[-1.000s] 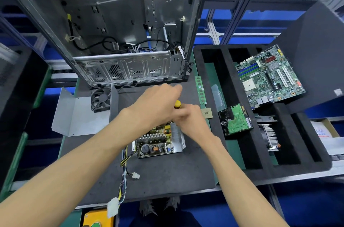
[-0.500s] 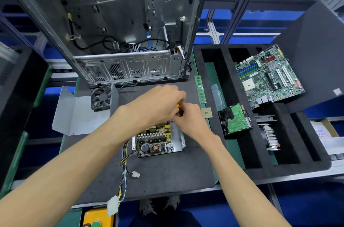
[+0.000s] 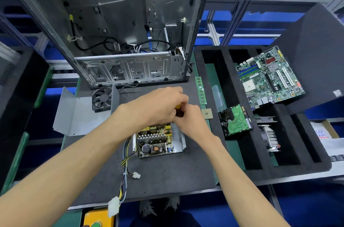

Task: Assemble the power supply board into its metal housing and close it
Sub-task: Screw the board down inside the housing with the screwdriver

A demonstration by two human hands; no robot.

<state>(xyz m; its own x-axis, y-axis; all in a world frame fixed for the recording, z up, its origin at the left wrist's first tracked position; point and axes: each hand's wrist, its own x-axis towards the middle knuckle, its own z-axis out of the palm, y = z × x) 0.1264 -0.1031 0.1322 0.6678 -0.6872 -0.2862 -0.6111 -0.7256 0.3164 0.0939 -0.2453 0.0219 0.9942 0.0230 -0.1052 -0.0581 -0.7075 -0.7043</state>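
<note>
Above the power supply board point(image 3: 156, 139), both hands grip a screwdriver point(image 3: 179, 110).

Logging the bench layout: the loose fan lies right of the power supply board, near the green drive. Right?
Not quite. In the head view the fan lies up and left of the board, beside the bent metal cover; the drive is on the right.

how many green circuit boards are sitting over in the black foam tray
2: the motherboard lies tilted across the far right of the foam tray; the hard drive, green board up, sits nearer, in a middle slot. Deep slots may hide more.
</note>
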